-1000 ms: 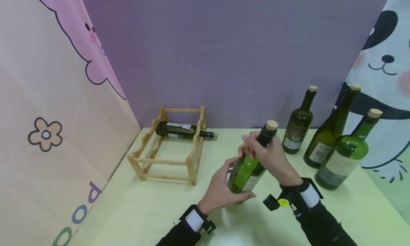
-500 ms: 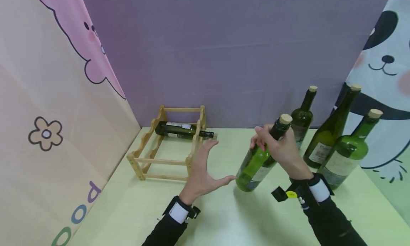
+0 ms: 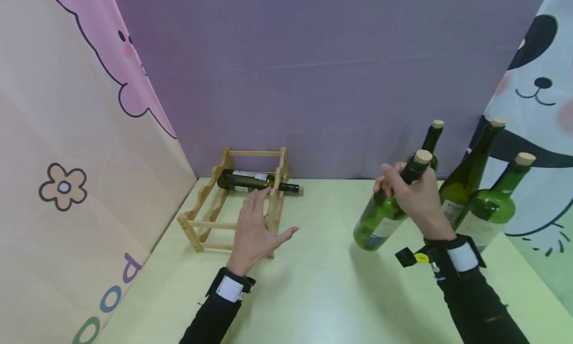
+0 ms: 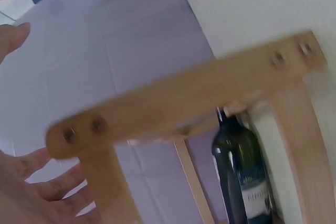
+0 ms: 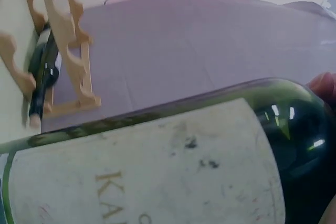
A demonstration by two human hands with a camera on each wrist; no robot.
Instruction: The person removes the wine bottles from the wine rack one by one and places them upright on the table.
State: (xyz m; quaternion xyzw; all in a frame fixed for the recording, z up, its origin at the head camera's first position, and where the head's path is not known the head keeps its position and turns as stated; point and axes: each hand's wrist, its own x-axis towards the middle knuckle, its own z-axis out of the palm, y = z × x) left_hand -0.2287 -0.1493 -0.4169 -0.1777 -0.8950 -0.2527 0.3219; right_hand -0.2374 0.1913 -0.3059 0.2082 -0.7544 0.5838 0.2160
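Note:
My right hand (image 3: 418,202) grips a green wine bottle (image 3: 380,227) by its corked neck. The bottle leans with its base toward the lower left, and its shadow falls on the tabletop; its pale label (image 5: 152,166) fills much of the right wrist view. My left hand (image 3: 252,234), fingers extended and thumb spread, holds nothing and overlaps the right front corner of a wooden wine rack (image 3: 212,225). A dark wine bottle (image 3: 245,179) lies in the rear of that rack, neck to the right. The left wrist view shows the rack's wooden bar (image 4: 178,95) up close.
Three corked bottles stand at the right: one dark bottle (image 3: 432,139) at the back, a tall olive one (image 3: 467,172), and a brighter green bottle (image 3: 492,207) in front. A purple cloth (image 3: 313,85) hangs behind the pale table (image 3: 304,294), with printed panels on both sides.
My left hand has let go of the green wine bottle and moved left to the rack. My right hand has carried the bottle to the right and slightly back, toward the standing bottles.

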